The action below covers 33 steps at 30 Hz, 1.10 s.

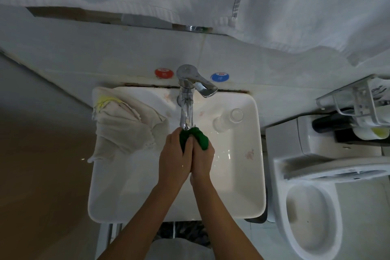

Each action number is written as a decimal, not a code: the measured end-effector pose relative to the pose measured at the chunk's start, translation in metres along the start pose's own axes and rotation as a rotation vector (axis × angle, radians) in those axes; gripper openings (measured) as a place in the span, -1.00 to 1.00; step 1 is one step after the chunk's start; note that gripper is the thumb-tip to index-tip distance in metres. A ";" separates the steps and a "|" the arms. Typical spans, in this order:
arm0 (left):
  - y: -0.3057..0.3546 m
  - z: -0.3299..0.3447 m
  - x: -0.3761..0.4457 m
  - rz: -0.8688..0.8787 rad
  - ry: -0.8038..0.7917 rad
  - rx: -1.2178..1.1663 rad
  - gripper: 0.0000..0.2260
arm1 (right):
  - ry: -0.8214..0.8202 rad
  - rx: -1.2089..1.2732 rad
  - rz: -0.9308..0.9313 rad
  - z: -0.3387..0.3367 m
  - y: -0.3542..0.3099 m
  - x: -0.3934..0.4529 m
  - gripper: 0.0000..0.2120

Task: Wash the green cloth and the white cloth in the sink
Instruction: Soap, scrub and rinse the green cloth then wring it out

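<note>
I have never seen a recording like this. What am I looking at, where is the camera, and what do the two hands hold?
There is no machine here: a person wears one wide-angle camera on the head, looking down at their own arms. Below is a white rectangular ceramic sink with a chrome tap. The left hand and the right hand are pressed together, gripping a bunched dark green cloth just under the spout. A crumpled white cloth with a yellow edge lies over the sink's left rim. A clear drinking glass lies tipped on the right ledge. A white toilet stands to the right.
</note>
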<state>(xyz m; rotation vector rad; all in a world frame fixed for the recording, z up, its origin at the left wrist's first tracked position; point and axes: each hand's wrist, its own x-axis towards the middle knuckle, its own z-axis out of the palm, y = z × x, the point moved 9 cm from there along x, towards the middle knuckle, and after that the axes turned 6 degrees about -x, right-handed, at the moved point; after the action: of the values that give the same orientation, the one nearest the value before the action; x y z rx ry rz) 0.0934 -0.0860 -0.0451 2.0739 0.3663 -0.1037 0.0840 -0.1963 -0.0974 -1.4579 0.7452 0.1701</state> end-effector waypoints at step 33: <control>-0.048 0.011 -0.002 -0.564 -0.200 -0.493 -0.56 | -0.262 0.082 -0.067 0.017 -0.012 -0.011 -0.62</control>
<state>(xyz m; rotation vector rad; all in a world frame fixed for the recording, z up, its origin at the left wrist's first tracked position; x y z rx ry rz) 0.0776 -0.0739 -0.0902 1.4163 0.7610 -0.5025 0.0877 -0.1783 -0.0820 -1.3493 0.4847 0.2701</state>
